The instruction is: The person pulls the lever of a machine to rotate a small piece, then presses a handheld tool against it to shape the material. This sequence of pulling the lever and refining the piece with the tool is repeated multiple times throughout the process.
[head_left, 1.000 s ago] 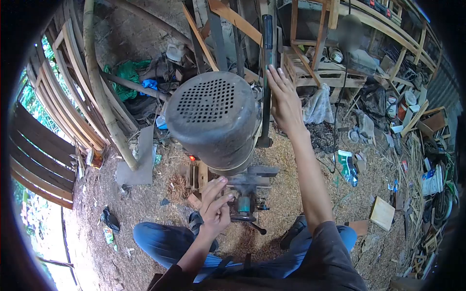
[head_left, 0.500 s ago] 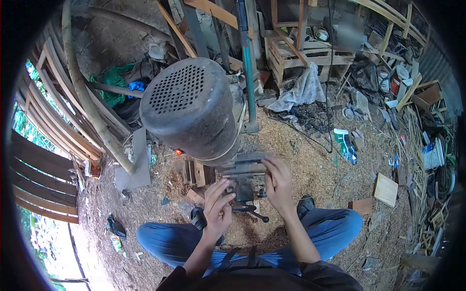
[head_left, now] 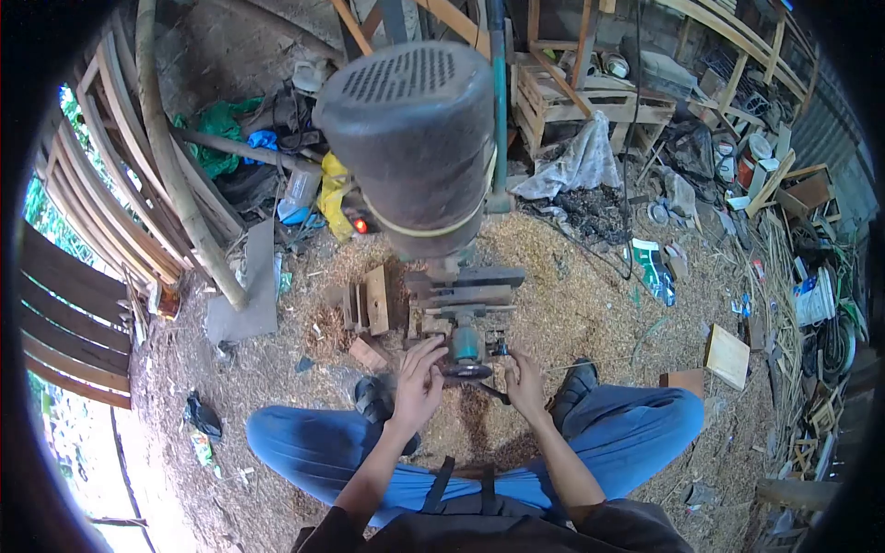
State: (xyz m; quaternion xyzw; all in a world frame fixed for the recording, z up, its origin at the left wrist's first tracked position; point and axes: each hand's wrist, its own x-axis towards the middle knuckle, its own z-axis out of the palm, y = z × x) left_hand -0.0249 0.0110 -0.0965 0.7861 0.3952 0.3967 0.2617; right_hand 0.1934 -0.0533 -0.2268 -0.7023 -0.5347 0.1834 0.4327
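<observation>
A machine with a large dark motor housing [head_left: 410,129], perforated on top, stands in front of me. Below the motor, dark and brownish bars [head_left: 466,295] lie across its clamping table. A green part [head_left: 466,346] and a dark handwheel [head_left: 467,370] sit on the near side. My left hand [head_left: 419,380] is at the wheel's left edge, fingers bent but apart, holding nothing I can see. To the right, my right hand [head_left: 525,389] has its fingers curled at the end of the wheel's crank handle [head_left: 494,394], whose tip is hidden by the hand.
Wood blocks [head_left: 373,300] lie left of the machine, on sawdust-covered ground [head_left: 572,295]. A pale wood block [head_left: 727,357] is at the right. Curved slats [head_left: 115,194] lean at the left, and a wooden crate [head_left: 590,106] stands behind. A red light [head_left: 359,225] glows beside the motor.
Both hands have come down from the clamping table towards the handwheel, the right one now at the crank handle. My view has shifted, showing more of the table and a yellow item behind the motor.
</observation>
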